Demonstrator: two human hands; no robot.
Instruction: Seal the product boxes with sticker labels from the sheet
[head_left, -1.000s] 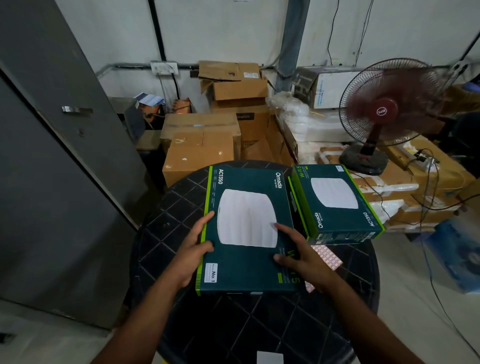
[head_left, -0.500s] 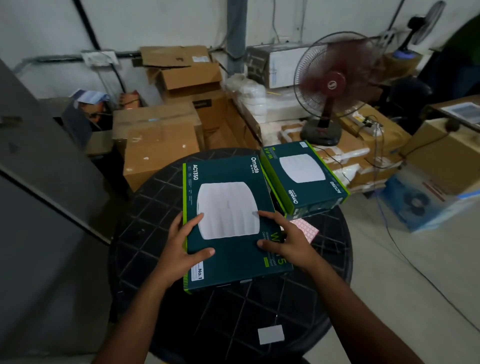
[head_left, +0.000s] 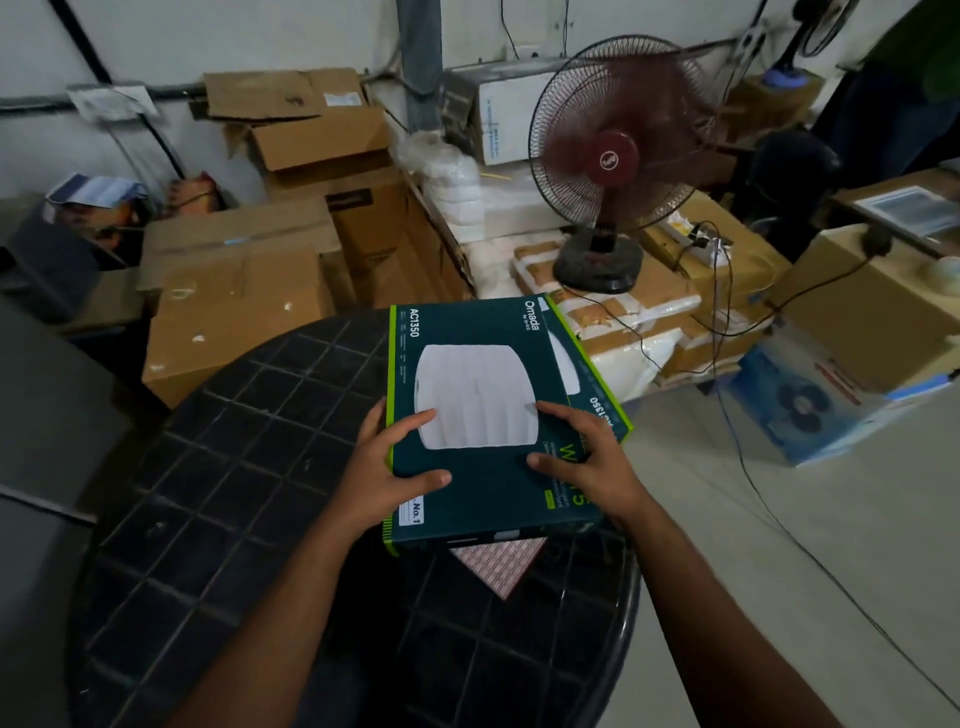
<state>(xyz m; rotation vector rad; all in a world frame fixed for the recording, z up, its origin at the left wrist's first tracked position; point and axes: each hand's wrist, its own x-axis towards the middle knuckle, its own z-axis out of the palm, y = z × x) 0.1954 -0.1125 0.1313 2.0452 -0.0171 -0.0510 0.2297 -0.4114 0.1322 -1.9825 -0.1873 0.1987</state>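
A dark green product box (head_left: 478, 358) with a white disc picture is lifted above the round black table (head_left: 223, 467). My left hand (head_left: 387, 467) grips its left edge and my right hand (head_left: 587, 457) grips its right side. It covers most of a second green box (head_left: 592, 389), which lies beneath it at the table's right edge. A pink sticker sheet (head_left: 498, 564) pokes out from under the held box on the table.
Cardboard cartons (head_left: 234, 291) are stacked behind the table. A maroon standing fan (head_left: 613, 156) sits on wrapped packages to the right, with cables (head_left: 727, 322) trailing to the floor. A blue fan carton (head_left: 810, 400) stands on the floor. A grey cabinet (head_left: 47, 405) is at left.
Both hands have carried the box to the right, over the second box and the sticker sheet. The view has swung right and downward.
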